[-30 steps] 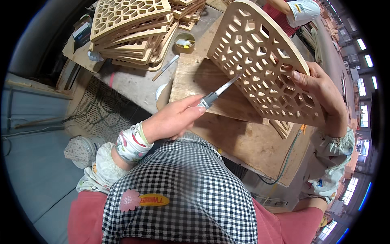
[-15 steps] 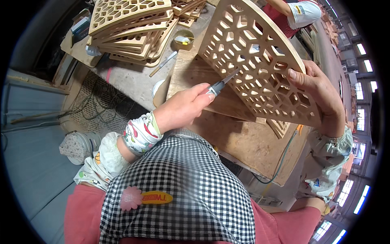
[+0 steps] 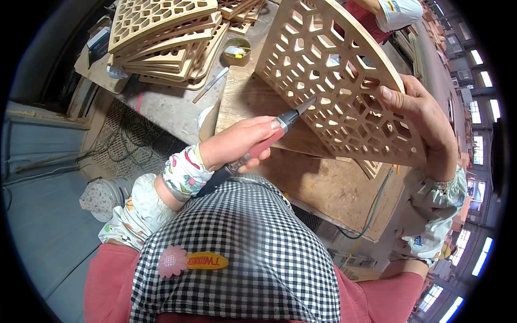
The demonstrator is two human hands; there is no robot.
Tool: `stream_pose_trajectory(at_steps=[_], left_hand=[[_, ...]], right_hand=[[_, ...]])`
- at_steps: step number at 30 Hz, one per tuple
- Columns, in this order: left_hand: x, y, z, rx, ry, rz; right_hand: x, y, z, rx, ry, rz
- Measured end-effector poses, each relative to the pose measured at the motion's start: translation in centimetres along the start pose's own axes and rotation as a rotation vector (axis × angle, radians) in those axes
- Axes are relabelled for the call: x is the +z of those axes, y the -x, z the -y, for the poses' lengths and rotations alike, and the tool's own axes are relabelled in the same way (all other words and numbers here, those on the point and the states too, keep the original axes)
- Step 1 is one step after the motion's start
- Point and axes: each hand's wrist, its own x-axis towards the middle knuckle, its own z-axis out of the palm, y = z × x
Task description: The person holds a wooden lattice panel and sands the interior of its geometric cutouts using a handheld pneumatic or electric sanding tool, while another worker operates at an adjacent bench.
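A fan-shaped wooden lattice panel stands tilted on edge over a wooden board. My right hand grips its right-hand curved edge, thumb on the near face. In my left hand is a slim hand tool with a pinkish-red barrel, a dark collar and a narrow pointed blade. The blade tip lies at one of the panel's openings, near its left lower part; whether it touches the wood I cannot tell. The fingers of my left hand wrap the barrel.
Similar lattice panels are stacked at the far left. Nearby are a round tin and a thin stick-like tool. A green hose crosses the table's right side. Another person's sleeve shows beyond the panel. A lidded bucket stands left.
My left hand has turned, so more of the tool's barrel shows, and the blade tip has shifted slightly left and down. The right hand still holds the panel, nearly unmoved.
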Motion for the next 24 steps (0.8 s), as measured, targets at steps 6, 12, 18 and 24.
stream_pose_trajectory(at_steps=[6, 12, 18, 24], left_hand=[[-1.5, -0.1, 0.8, -0.089, 0.349, 0.170], [0.6, 0.2, 0.6, 0.047, -0.125, -0.083], [-0.1, 0.8, 0.3, 0.089, -0.167, -0.144], [-1.6, 1.7, 0.7, -0.019, 0.141, -0.023]], right_hand=[[-0.6, -0.4, -0.8, 0.009, 0.045, 0.004], [1.2, -0.4, 0.6, 0.020, -0.010, -0.049], [2.2, 0.0, 2.0, 0.115, -0.021, -0.039], [2.8, -0.5, 1.0, 0.063, -0.042, -0.047]])
